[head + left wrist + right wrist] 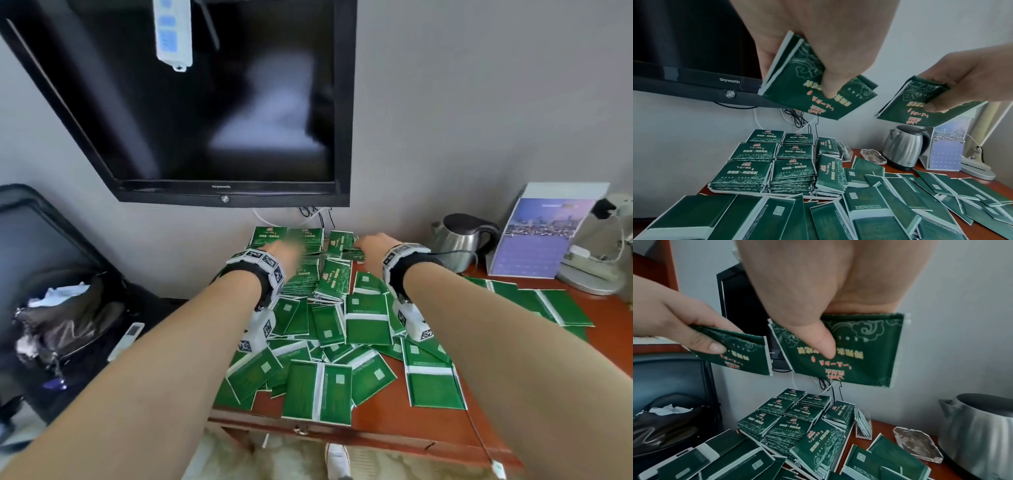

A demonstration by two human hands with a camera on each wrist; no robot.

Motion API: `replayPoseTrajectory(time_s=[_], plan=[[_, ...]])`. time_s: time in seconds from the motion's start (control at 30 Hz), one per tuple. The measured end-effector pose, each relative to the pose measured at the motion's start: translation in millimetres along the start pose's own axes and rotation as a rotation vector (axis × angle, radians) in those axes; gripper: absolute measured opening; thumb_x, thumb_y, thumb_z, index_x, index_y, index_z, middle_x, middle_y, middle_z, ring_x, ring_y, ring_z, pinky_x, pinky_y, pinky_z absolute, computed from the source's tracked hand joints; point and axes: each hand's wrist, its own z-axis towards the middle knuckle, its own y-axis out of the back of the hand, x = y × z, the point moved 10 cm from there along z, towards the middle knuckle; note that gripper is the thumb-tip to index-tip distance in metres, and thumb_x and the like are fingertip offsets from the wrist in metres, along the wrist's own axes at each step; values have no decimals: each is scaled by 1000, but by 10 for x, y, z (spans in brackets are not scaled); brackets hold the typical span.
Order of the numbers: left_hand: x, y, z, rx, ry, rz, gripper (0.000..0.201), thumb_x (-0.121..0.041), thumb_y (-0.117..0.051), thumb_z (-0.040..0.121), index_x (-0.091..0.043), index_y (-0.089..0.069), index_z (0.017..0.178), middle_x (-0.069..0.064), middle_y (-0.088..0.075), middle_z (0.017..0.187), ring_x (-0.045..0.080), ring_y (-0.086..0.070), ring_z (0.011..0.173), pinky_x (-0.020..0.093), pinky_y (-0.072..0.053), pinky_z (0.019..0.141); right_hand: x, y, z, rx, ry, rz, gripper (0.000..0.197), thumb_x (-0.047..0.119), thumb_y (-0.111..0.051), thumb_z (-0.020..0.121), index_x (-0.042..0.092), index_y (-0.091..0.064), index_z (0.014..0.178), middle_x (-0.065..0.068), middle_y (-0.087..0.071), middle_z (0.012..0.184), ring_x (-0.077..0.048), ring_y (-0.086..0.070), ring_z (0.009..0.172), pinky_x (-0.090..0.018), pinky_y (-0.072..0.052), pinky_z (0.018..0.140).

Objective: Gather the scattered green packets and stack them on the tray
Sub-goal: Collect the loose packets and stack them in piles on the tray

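Observation:
Several green packets (366,318) lie scattered, mostly face down, over the red-brown table (383,421). At the back left, neat stacks of packets (756,170) stand face up on a white tray (719,191). Both hands hover above those stacks. My left hand (286,248) pinches a small bundle of packets (849,100) between thumb and fingers. Just to its right, my right hand (371,245) grips another small bundle (859,353), thumb on its printed face. The two bundles are close together but apart.
A steel kettle (459,240), a glass ashtray (872,156), a standing calendar card (537,236) and a lamp base (589,274) occupy the table's back right. A wall TV (205,102) hangs above the tray. A black bag (61,308) sits left of the table.

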Motion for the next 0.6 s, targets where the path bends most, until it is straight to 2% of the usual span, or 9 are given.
replayPoseTrajectory(time_s=[0.1, 0.23, 0.33, 0.4, 0.5, 0.53, 0.6], plan=[[209, -55, 277, 20, 9, -11, 55, -2, -43, 99, -27, -45, 148, 16, -62, 130, 30, -67, 93, 40, -60, 81, 52, -95, 392, 19, 11, -3, 48, -1, -50, 88, 15, -56, 134, -13, -66, 119, -33, -66, 98, -43, -58, 84], [564, -117, 651, 73, 47, -3, 61, 2, -42, 96, -27, -44, 149, 16, -56, 141, 32, -65, 106, 41, -58, 86, 180, -259, 936, 77, 44, 3, 60, -5, -44, 83, 17, -53, 139, -13, -63, 130, -35, -64, 108, -47, -56, 90], [834, -116, 819, 102, 76, -14, 65, 4, -41, 96, -28, -39, 152, 13, -52, 146, 32, -62, 114, 39, -57, 90, 292, -253, 1264, 96, 65, 14, 59, -4, -43, 84, 16, -53, 138, -14, -62, 130, -36, -64, 110, -46, -56, 91], [1002, -153, 885, 104, 80, -19, 61, 0, -41, 98, -30, -39, 151, 14, -51, 146, 31, -64, 106, 36, -58, 83, 406, -245, 1425, 108, 79, 21, 56, -5, -43, 84, 15, -55, 135, -15, -64, 127, -35, -65, 107, -44, -56, 90], [1272, -277, 982, 118, 90, -20, 57, -4, -41, 100, -31, -41, 150, 14, -58, 139, 23, -62, 79, 29, -52, 62, 586, -294, 1642, 124, 92, 40, 54, -5, -43, 86, 14, -55, 136, -15, -64, 128, -34, -65, 110, -41, -55, 92], [1372, -347, 1018, 139, 97, -20, 58, -2, -41, 100, -30, -41, 150, 14, -59, 136, 22, -59, 75, 28, -49, 60, 640, -343, 1712, 138, 87, 55, 54, -5, -43, 87, 14, -54, 136, -16, -63, 129, -35, -64, 110, -42, -55, 92], [1535, -471, 1070, 172, 97, -30, 59, 0, -41, 99, -29, -40, 151, 15, -62, 130, 23, -59, 77, 30, -51, 63, 739, -441, 1800, 167, 75, 71, 55, -6, -43, 89, 12, -52, 139, -19, -63, 128, -36, -65, 109, -43, -56, 91]])
